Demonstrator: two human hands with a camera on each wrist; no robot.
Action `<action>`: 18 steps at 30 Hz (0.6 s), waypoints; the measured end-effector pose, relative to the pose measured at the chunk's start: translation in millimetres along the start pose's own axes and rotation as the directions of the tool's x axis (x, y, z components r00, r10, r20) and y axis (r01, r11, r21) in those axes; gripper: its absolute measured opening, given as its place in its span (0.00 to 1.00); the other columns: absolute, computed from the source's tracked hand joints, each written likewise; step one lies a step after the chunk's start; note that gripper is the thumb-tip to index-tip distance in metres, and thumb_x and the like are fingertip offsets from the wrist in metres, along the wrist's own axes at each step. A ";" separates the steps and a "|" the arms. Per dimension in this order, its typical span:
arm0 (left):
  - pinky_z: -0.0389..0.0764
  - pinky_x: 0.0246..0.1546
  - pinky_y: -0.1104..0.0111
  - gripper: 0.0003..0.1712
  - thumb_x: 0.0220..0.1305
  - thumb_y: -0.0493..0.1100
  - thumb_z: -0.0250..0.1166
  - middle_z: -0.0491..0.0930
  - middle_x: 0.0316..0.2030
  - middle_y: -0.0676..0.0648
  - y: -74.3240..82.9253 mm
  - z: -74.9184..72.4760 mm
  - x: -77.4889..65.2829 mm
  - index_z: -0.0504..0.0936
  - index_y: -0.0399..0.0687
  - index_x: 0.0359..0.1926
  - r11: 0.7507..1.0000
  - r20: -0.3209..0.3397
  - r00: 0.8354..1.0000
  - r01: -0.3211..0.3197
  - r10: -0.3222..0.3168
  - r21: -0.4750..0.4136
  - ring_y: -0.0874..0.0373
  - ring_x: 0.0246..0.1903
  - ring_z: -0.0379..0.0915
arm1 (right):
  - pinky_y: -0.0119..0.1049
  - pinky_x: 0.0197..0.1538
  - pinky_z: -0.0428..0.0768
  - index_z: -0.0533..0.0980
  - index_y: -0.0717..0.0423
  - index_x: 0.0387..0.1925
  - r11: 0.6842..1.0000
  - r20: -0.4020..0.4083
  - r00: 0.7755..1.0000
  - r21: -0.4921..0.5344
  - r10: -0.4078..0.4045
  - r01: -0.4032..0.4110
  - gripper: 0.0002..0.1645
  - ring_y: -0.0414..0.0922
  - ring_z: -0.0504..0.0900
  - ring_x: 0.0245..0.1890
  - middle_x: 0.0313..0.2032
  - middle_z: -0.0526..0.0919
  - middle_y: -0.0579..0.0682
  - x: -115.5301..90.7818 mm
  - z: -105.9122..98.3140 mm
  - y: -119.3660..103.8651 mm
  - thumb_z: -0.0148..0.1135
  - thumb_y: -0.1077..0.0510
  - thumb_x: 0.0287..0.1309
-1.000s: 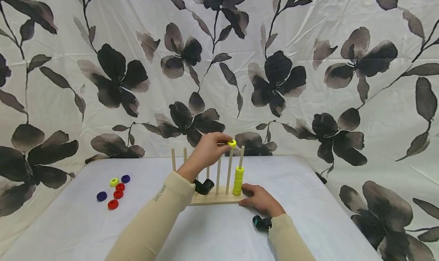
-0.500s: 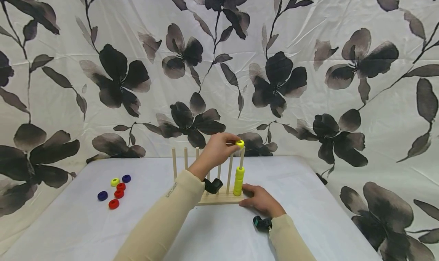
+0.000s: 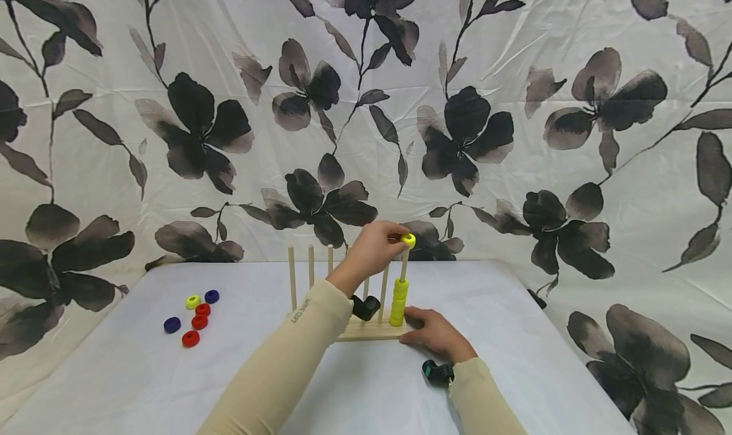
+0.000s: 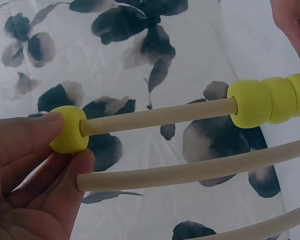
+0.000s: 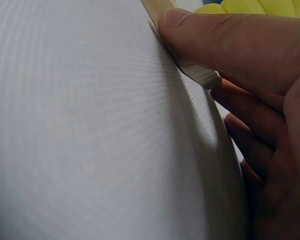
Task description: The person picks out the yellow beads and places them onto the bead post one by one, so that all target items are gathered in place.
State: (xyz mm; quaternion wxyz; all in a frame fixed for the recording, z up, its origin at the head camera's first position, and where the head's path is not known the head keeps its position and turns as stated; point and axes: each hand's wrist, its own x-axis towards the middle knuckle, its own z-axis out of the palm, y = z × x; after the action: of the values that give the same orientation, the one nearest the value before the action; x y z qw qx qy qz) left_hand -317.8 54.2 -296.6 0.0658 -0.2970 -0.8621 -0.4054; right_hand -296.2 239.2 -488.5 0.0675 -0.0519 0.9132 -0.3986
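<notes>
My left hand [image 3: 374, 247] pinches a yellow bead [image 4: 70, 129] between thumb and fingertips, right at the top of the rightmost wooden peg [image 4: 160, 116]. In the left wrist view the peg's tip meets the bead's hole. Lower on that same peg sits a stack of several yellow beads [image 3: 398, 303]. My right hand [image 3: 434, 333] grips the right end of the wooden base [image 3: 372, 332], thumb along its front edge and fingers around the end. A neighbouring peg [image 4: 190, 173] has its tip close by my left fingers. My left forearm hides part of the pegs and base.
Loose beads lie on the white table [image 3: 143, 384] at the left: a yellow bead [image 3: 193, 302], blue beads [image 3: 172, 325] and red beads [image 3: 190, 338]. More bare pegs [image 3: 292, 279] stand on the base's left side. A floral cloth [image 3: 366, 105] hangs behind the table.
My left hand has moved right with the yellow bead, from above the neighbouring peg to the top of the rightmost peg. My right hand has stayed at the base.
</notes>
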 end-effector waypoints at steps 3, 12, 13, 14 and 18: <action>0.83 0.50 0.67 0.17 0.64 0.38 0.65 0.81 0.52 0.45 1.2 0.4 0.5 0.82 0.42 0.54 1.000 0.009 1.000 -0.002 0.002 0.011 0.54 0.50 0.81 | 0.62 0.70 0.59 0.72 0.42 0.65 1.000 -0.001 1.000 0.001 0.008 -0.008 0.42 0.57 0.61 0.71 0.69 0.68 0.50 0.5 0.3 0.4 0.75 0.46 0.46; 0.82 0.49 0.67 0.17 0.64 0.38 0.64 0.82 0.50 0.45 1.8 0.6 3.0 0.82 0.43 0.55 0.999 0.040 0.999 0.000 -0.002 0.053 0.55 0.49 0.80 | 0.63 0.70 0.58 0.71 0.42 0.65 1.000 0.002 1.000 0.012 0.022 -0.022 0.43 0.57 0.61 0.72 0.69 0.68 0.51 -0.4 -0.8 -2.8 0.76 0.46 0.45; 0.82 0.49 0.66 0.17 0.64 0.38 0.64 0.82 0.50 0.45 2.0 0.3 2.9 0.82 0.43 0.54 0.998 0.041 0.999 0.004 -0.006 0.060 0.55 0.49 0.80 | 0.63 0.70 0.58 0.72 0.42 0.65 1.000 0.004 1.000 0.014 0.023 -0.023 0.43 0.57 0.61 0.72 0.69 0.68 0.51 -0.7 -0.8 -3.1 0.76 0.46 0.45; 0.82 0.50 0.65 0.17 0.64 0.38 0.64 0.83 0.50 0.46 2.0 0.0 2.7 0.82 0.44 0.54 0.998 0.041 0.999 0.008 -0.010 0.066 0.55 0.49 0.79 | 0.63 0.70 0.58 0.72 0.43 0.65 1.000 0.004 1.000 0.013 0.019 -0.019 0.43 0.58 0.61 0.71 0.69 0.68 0.51 -0.5 -0.8 -3.3 0.76 0.46 0.44; 0.81 0.52 0.63 0.17 0.64 0.39 0.65 0.83 0.50 0.47 2.4 -2.0 0.8 0.83 0.45 0.54 0.997 0.037 0.999 0.010 -0.013 0.073 0.54 0.51 0.79 | 0.62 0.70 0.59 0.72 0.43 0.64 1.000 0.004 1.000 0.000 0.012 -0.012 0.42 0.57 0.62 0.71 0.68 0.69 0.51 -0.5 -0.5 -3.6 0.76 0.46 0.45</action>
State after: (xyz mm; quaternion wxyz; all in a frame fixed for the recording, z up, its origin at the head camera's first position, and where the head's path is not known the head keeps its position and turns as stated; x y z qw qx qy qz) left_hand -317.4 54.3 -293.5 0.0583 -0.2970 -0.8789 -0.3686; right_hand -295.7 237.2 -485.5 0.0715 -0.0472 0.9133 -0.3983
